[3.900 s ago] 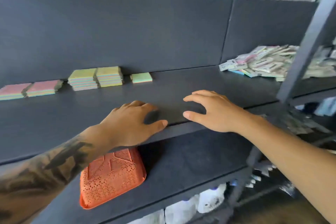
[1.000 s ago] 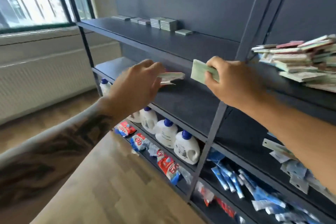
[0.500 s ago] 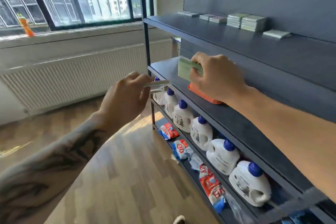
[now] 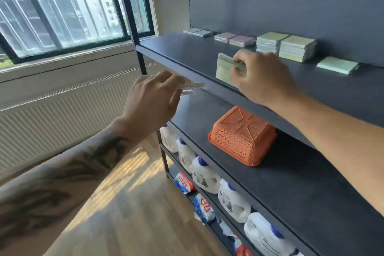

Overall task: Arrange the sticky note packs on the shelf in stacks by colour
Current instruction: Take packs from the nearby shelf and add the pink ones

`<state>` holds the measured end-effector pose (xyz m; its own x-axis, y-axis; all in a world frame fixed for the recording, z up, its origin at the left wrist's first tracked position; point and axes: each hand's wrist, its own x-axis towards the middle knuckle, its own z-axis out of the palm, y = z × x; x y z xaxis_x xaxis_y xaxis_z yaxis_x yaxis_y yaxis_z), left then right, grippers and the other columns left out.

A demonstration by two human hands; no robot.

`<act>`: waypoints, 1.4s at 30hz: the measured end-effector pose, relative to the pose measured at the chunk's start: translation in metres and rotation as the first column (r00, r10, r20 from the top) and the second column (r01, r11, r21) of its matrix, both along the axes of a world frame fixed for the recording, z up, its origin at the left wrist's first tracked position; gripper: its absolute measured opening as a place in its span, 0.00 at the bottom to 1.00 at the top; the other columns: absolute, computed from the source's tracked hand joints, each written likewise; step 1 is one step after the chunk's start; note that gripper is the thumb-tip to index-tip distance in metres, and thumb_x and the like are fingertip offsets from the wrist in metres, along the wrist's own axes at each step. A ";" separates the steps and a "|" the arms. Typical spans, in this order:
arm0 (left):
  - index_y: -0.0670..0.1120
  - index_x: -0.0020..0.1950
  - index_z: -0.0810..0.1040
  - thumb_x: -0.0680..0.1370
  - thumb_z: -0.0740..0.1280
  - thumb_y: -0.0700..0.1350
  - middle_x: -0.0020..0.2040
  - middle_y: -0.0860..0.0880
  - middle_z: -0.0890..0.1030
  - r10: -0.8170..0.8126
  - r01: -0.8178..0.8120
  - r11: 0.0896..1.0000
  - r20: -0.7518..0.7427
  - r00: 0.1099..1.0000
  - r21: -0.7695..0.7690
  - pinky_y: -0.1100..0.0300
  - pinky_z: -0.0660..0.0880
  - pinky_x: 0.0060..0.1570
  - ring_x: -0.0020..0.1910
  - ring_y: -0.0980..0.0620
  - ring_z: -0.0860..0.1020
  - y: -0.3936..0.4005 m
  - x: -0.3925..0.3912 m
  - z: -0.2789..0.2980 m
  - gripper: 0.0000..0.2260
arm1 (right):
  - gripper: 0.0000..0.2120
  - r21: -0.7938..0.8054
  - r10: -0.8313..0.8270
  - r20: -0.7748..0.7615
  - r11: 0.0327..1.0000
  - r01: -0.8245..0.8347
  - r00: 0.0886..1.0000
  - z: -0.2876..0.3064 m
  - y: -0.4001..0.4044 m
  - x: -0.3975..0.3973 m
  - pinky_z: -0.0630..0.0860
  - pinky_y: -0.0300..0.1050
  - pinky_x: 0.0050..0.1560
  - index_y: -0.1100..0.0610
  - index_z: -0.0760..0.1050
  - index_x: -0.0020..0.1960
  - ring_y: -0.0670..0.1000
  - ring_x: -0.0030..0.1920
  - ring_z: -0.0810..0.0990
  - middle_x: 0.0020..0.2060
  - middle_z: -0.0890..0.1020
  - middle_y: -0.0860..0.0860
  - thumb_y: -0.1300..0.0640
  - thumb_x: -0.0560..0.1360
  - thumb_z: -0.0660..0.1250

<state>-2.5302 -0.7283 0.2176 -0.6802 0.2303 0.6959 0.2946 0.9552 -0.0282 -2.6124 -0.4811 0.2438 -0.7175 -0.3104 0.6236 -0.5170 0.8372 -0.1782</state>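
My right hand (image 4: 262, 78) grips a pale green sticky note pack (image 4: 224, 68) at the front edge of the top shelf (image 4: 199, 56). My left hand (image 4: 152, 100) pinches a thin sticky note pack (image 4: 192, 87) flat, just in front of the shelf edge and lower. On the top shelf by the back wall lie, left to right, whitish packs (image 4: 198, 32), pink packs (image 4: 234, 39), two taller yellow-green stacks (image 4: 286, 47) and a single green pack (image 4: 337, 65).
An upturned orange perforated basket (image 4: 243, 136) sits on the shelf below. White detergent bottles (image 4: 204, 174) and coloured pouches line the lower shelves. A dark upright post (image 4: 133, 21) marks the shelf's left end. A window and a radiator are at left, above a wooden floor.
The view has swung left along the shelf from the loose pile to the sorted stacks. Both hands, each holding a pack, have risen to the top shelf's front edge.
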 end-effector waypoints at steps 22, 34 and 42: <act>0.66 0.68 0.72 0.69 0.60 0.79 0.61 0.63 0.76 -0.640 0.848 0.499 0.585 0.498 -0.176 0.58 0.71 0.55 0.58 0.55 0.76 0.141 -0.317 0.037 0.31 | 0.09 0.121 -0.584 -0.083 0.798 0.590 0.807 -0.006 0.137 -0.070 0.80 0.55 0.37 0.52 0.81 0.52 0.60 0.40 0.80 0.39 0.83 0.51 0.52 0.75 0.67; 0.53 0.60 0.82 0.73 0.78 0.54 0.50 0.62 0.80 -0.900 0.872 0.402 0.294 0.321 0.280 0.68 0.72 0.50 0.49 0.62 0.77 0.198 -0.333 0.035 0.17 | 0.07 0.067 -0.454 -0.197 0.878 0.474 0.869 -0.021 0.135 -0.087 0.80 0.54 0.36 0.55 0.84 0.51 0.57 0.40 0.81 0.41 0.85 0.49 0.58 0.75 0.70; 0.48 0.55 0.85 0.80 0.72 0.45 0.51 0.56 0.87 -0.952 0.731 0.257 0.297 0.078 0.632 0.55 0.78 0.57 0.53 0.56 0.84 0.207 -0.327 0.027 0.05 | 0.03 -0.584 -0.310 0.128 0.744 0.324 0.942 -0.005 0.125 -0.084 0.80 0.50 0.43 0.52 0.80 0.50 0.50 0.45 0.85 0.45 0.87 0.46 0.56 0.77 0.69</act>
